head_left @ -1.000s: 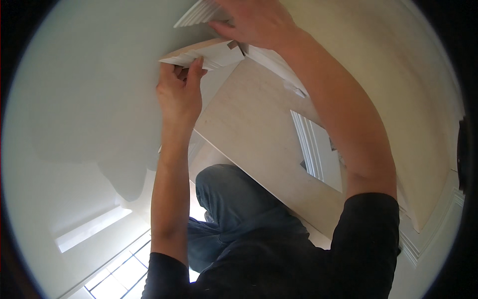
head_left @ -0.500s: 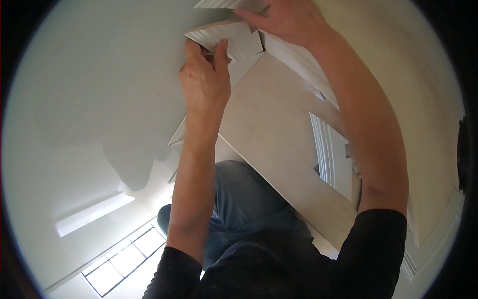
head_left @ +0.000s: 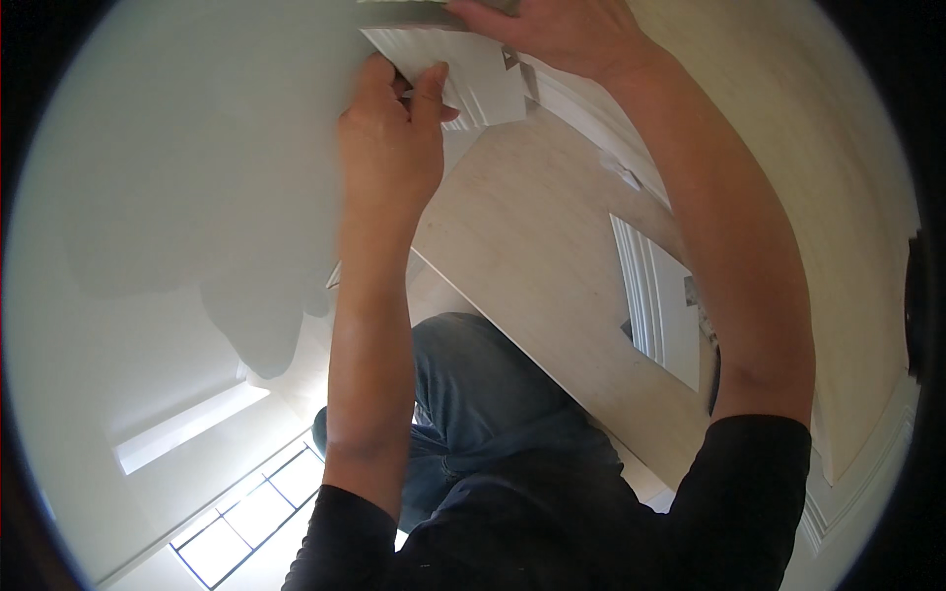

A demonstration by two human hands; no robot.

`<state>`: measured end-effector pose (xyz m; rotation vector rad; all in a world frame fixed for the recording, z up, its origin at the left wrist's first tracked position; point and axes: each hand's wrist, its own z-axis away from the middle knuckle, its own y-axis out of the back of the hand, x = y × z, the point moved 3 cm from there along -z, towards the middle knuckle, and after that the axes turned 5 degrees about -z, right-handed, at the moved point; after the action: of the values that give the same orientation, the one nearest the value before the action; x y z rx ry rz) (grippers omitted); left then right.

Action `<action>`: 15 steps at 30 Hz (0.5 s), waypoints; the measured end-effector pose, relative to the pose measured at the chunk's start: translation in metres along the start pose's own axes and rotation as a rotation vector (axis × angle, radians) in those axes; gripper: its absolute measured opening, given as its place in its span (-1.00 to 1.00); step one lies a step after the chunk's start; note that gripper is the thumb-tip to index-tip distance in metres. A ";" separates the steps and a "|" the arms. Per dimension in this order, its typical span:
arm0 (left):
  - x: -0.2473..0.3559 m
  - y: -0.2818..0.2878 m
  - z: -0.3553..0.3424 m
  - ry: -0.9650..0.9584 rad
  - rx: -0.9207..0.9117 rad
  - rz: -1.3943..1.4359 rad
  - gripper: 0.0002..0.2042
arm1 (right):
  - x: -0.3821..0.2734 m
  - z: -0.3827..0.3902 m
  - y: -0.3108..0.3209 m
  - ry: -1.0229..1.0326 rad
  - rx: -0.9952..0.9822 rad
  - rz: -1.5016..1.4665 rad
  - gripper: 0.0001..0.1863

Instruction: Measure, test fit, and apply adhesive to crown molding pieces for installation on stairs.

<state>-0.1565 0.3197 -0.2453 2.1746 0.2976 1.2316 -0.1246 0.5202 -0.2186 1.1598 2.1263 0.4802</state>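
Observation:
High in the view, my left hand (head_left: 394, 133) is closed on a short piece of white moulding (head_left: 473, 74), thumb on its grooved face. Its left end is cut at a slant, and a small notch shows near its right end. Just above, my right hand (head_left: 572, 37) is by a second piece of white moulding (head_left: 404, 14), with thumb and fingers at its right end. The picture's top edge cuts off most of that piece and the fingertips.
A third grooved white moulding offcut (head_left: 655, 300) lies on the pale beige surface (head_left: 532, 207) below my right forearm. A small white scrap (head_left: 621, 169) rests near the white skirting board (head_left: 581, 120). A glossy pale wall (head_left: 197, 177) rises at left; my jeans-clad knee (head_left: 483, 374) is below.
My left hand has moved slightly up and left, and its moulding piece has turned to show more of its face. The piece at my right hand has shifted left and up, farther out of view.

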 end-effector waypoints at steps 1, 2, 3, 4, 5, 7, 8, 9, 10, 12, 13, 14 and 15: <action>-0.003 -0.002 -0.001 -0.039 0.018 -0.029 -0.74 | 0.000 -0.001 -0.001 0.012 0.007 -0.008 -0.31; -0.007 -0.004 -0.002 -0.041 0.019 -0.031 -0.74 | -0.001 -0.001 -0.002 0.014 0.009 -0.010 -0.31; -0.008 -0.006 -0.004 -0.020 0.022 -0.006 -0.74 | 0.000 -0.002 -0.003 0.016 0.009 0.029 -0.31; -0.009 -0.008 -0.005 0.001 0.024 0.018 -0.74 | 0.000 -0.002 -0.003 0.018 0.009 0.067 -0.31; -0.009 -0.011 -0.005 0.000 0.023 0.022 -0.74 | 0.001 -0.001 -0.002 0.017 0.008 0.071 -0.31; -0.007 -0.015 -0.005 -0.014 0.063 0.011 -0.74 | -0.002 0.000 0.002 -0.015 -0.023 0.025 -0.31; -0.007 -0.016 -0.004 -0.015 0.062 0.014 -0.74 | 0.001 0.001 -0.001 -0.016 -0.024 0.028 -0.31; -0.007 -0.015 -0.004 0.001 0.058 -0.002 -0.76 | 0.000 -0.001 -0.004 0.026 0.008 0.076 -0.31; -0.007 -0.015 -0.003 0.018 0.055 -0.018 -0.75 | -0.001 -0.001 -0.006 0.068 0.039 0.125 -0.31; -0.007 -0.018 -0.004 -0.024 0.107 -0.022 -0.77 | -0.008 0.002 0.000 0.051 0.004 0.107 -0.31; -0.006 -0.019 -0.003 -0.064 0.158 -0.026 -0.78 | -0.012 0.002 0.003 0.034 -0.033 0.091 -0.30; -0.007 -0.020 -0.002 -0.062 0.161 -0.025 -0.78 | -0.011 0.000 0.004 0.037 -0.035 0.090 -0.30; -0.006 -0.021 -0.002 -0.049 0.147 -0.027 -0.78 | -0.008 -0.002 0.004 0.001 -0.063 0.042 -0.30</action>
<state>-0.1591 0.3339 -0.2612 2.3136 0.4069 1.1724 -0.1206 0.5156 -0.2123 1.1708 2.0762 0.5633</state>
